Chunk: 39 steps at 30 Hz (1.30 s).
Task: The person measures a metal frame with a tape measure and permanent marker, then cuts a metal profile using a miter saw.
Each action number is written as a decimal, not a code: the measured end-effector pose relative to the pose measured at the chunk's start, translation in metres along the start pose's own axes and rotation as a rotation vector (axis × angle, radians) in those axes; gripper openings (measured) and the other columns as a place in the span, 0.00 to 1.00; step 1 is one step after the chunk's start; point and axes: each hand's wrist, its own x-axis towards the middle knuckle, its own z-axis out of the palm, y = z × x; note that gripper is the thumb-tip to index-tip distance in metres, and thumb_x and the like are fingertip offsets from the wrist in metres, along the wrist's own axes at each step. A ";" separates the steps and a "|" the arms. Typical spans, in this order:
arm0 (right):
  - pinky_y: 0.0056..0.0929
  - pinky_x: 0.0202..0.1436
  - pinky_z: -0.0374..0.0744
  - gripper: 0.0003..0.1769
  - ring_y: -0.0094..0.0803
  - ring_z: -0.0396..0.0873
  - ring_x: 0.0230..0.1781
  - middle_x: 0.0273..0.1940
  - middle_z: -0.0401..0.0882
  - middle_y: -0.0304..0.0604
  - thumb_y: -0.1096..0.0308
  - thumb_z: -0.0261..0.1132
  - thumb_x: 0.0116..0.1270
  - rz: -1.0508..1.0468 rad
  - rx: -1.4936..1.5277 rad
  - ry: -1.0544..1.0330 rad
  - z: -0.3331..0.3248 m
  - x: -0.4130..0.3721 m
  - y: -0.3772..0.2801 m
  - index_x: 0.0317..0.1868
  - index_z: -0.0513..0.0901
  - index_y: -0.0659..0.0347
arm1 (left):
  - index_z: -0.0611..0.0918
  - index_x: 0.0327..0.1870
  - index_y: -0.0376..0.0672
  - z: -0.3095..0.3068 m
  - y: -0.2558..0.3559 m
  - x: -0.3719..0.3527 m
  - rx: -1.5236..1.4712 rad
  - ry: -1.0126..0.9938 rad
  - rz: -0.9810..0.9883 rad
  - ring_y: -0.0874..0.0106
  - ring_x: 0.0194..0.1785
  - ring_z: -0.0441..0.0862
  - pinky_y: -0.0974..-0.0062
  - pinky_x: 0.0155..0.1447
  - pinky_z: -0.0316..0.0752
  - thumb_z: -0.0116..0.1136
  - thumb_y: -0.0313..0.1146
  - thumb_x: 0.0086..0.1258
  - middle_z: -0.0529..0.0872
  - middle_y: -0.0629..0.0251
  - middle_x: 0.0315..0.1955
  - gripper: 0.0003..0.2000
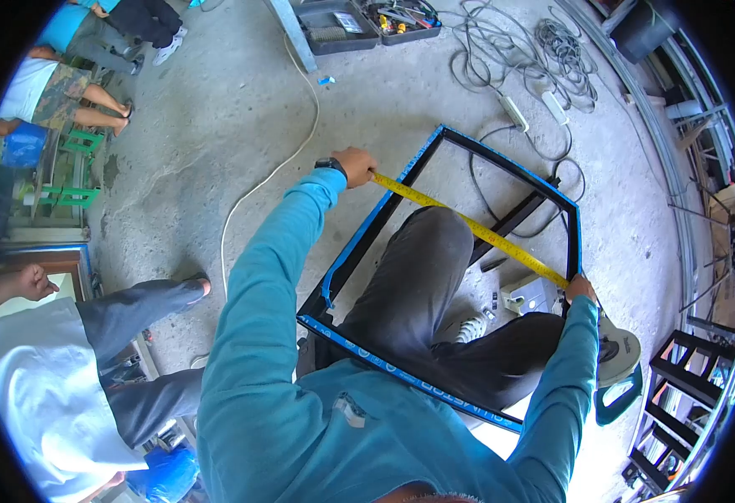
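Note:
A yellow measuring tape [502, 243] is stretched slantwise across a black frame [357, 243] edged with blue lettered film. My left hand [355, 166], a dark watch at its wrist, is closed on the tape's upper left end, just outside the frame's left side. At the right side bar, my right hand [581, 287] is closed around the other end of the tape. My bent legs [409, 277] come up through the frame's opening, and its near bar lies across my lap. A dark bar [518, 218] crosses part of the opening.
Beside my right forearm is a grey rounded thing [619, 348] with a green handle-like part. Coiled cables [564, 59] and an open toolbox [401, 21] lie ahead. A person in a white shirt [41, 377] is at left; others are farther back. A black rack [678, 394] stands right.

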 end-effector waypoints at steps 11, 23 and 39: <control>0.48 0.73 0.72 0.45 0.58 0.70 0.71 0.72 0.68 0.69 0.42 0.56 0.75 0.035 1.166 -0.123 0.089 0.073 0.109 0.78 0.58 0.69 | 0.90 0.46 0.49 0.034 0.000 0.025 -0.163 0.014 0.152 0.60 0.38 0.90 0.58 0.46 0.83 0.68 0.39 0.66 0.92 0.60 0.32 0.11; 0.48 0.68 0.77 0.36 0.58 0.78 0.62 0.64 0.78 0.64 0.46 0.62 0.73 -0.042 0.952 0.006 0.052 0.029 0.067 0.70 0.71 0.65 | 0.91 0.48 0.49 -0.015 -0.007 0.002 -0.141 0.011 0.084 0.60 0.37 0.89 0.57 0.44 0.82 0.67 0.39 0.68 0.91 0.58 0.32 0.11; 0.53 0.75 0.73 0.26 0.53 0.68 0.73 0.74 0.67 0.45 0.69 0.67 0.68 -0.281 0.328 0.215 0.018 -0.047 0.015 0.65 0.83 0.40 | 0.89 0.48 0.38 -0.017 -0.033 0.046 -0.181 -0.331 -0.019 0.74 0.33 0.83 0.69 0.40 0.78 0.64 0.33 0.75 0.89 0.66 0.31 0.09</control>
